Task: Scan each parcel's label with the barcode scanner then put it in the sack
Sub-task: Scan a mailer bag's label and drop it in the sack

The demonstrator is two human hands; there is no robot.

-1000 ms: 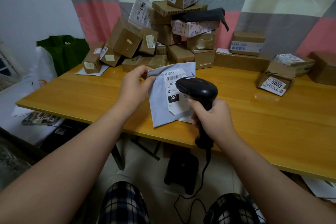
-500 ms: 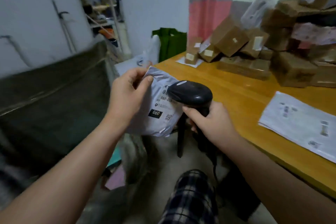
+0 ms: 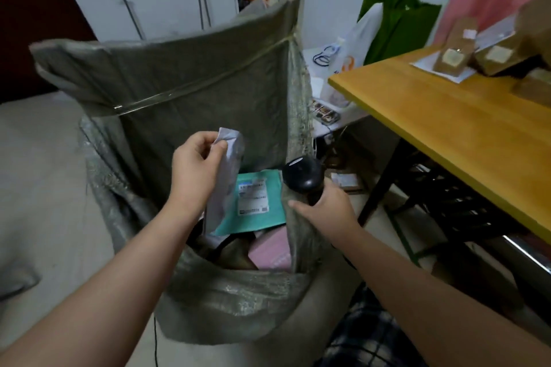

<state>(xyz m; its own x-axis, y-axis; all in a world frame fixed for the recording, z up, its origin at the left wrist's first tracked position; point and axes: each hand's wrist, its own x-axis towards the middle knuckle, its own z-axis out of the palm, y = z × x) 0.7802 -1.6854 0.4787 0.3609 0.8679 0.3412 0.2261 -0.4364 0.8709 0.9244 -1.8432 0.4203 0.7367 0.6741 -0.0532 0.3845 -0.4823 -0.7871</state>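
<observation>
My left hand (image 3: pixel 195 170) pinches the top edge of a grey mailer parcel (image 3: pixel 223 185), which hangs upright over the open mouth of the grey woven sack (image 3: pixel 185 80). Its lower end dips inside the sack. My right hand (image 3: pixel 325 211) grips the black barcode scanner (image 3: pixel 302 177) and also touches the sack's right rim. Inside the sack lie a teal mailer (image 3: pixel 256 205) with a white label, a pink parcel (image 3: pixel 271 250) and a brown one.
The wooden table (image 3: pixel 447 116) stands to the right, with several cardboard parcels (image 3: pixel 459 48) at its far end. A green bag (image 3: pixel 396 24) and a white plastic bag (image 3: pixel 351 53) sit behind the table. Metal table legs and clutter lie underneath.
I have turned left from the table to the sack. The grey mailer moved from in front of the scanner to over the sack's mouth. The scanner hand came down to the sack's rim.
</observation>
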